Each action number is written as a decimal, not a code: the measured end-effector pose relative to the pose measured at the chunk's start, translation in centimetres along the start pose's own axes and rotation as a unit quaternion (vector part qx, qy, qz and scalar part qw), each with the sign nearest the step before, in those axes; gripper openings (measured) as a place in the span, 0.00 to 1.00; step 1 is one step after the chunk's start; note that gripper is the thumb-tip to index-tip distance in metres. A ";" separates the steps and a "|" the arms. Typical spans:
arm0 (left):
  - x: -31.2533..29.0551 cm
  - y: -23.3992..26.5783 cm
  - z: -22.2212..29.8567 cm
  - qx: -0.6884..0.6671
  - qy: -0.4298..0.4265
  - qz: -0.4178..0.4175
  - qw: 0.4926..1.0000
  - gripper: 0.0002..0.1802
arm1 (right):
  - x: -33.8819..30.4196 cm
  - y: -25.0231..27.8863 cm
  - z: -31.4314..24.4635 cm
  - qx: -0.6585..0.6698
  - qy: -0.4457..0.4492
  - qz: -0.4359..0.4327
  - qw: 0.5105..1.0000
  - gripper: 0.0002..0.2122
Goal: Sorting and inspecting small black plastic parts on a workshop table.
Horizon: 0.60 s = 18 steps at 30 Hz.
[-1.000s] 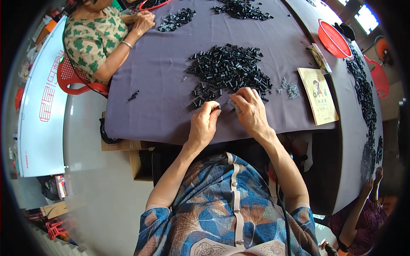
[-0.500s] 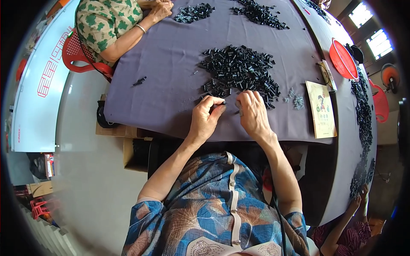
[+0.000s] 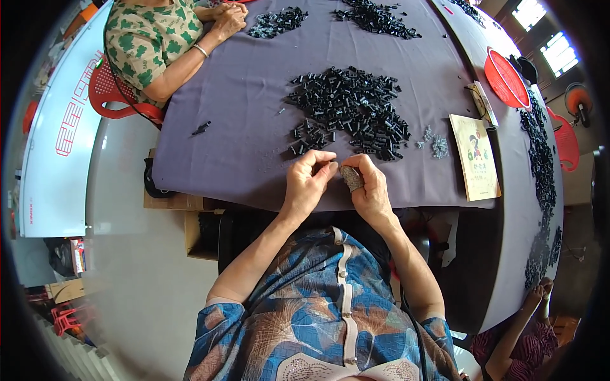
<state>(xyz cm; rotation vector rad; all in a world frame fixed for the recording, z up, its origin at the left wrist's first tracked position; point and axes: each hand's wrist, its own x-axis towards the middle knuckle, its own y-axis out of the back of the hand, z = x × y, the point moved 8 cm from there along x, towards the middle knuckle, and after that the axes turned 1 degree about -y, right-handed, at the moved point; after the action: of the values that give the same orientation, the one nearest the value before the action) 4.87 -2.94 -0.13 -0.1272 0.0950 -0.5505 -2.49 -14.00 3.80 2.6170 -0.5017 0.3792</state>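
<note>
Right grip point(image 3: 371, 193) drew back from the pile point(image 3: 346, 101); can't tell what it or left grip point(image 3: 305, 184) holds. Likely bit work; next, pinch lightly.

Windows point(image 3: 560, 54) upper right blown out, room mid-bright; soft glare on floor point(image 3: 140, 209), small glints on black pieces point(image 3: 337, 95). Deep shadow under table point(image 3: 229, 95). Heavy fisheye: white panel point(image 3: 57, 190) bows, corners black.

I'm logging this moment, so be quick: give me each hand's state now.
Left hand: pinched closed; whether it holds anything cannot be told.
Right hand: curled closed, a rough grey thing at its thumb side, held or worn.
</note>
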 end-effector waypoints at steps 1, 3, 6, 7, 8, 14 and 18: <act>0.1 -0.1 0.0 0.001 0.002 -0.001 1.000 0.06 | -0.2 0.0 0.2 0.010 -0.006 0.001 1.000 0.17; 0.3 0.1 -0.4 -0.107 0.021 0.018 0.994 0.03 | -0.4 -0.1 0.4 0.021 -0.015 0.002 1.000 0.18; 0.4 0.0 -0.5 -0.105 0.030 0.020 0.994 0.04 | -0.4 -0.4 0.7 0.043 -0.023 0.004 0.999 0.17; 0.4 0.0 -0.4 -0.099 0.026 0.025 0.994 0.03 | -0.4 -0.3 0.7 0.036 -0.031 0.004 0.999 0.16; 0.4 -0.1 -0.4 -0.098 0.028 0.023 0.995 0.03 | -0.4 -0.3 0.6 0.028 -0.039 0.003 0.999 0.15; 0.4 -0.2 -0.4 -0.089 0.029 0.019 0.995 0.04 | -0.4 -0.1 0.2 0.029 -0.044 0.031 0.998 0.13; 0.4 -0.1 -0.5 -0.083 0.031 0.015 0.996 0.05 | -0.5 -0.2 -0.6 0.008 -0.023 0.039 0.999 0.13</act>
<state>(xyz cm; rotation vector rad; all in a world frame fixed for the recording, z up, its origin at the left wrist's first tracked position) 5.12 -3.30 -0.63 -0.2705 0.2030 -0.5155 -2.98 -13.44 4.09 2.6317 -0.6209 0.3510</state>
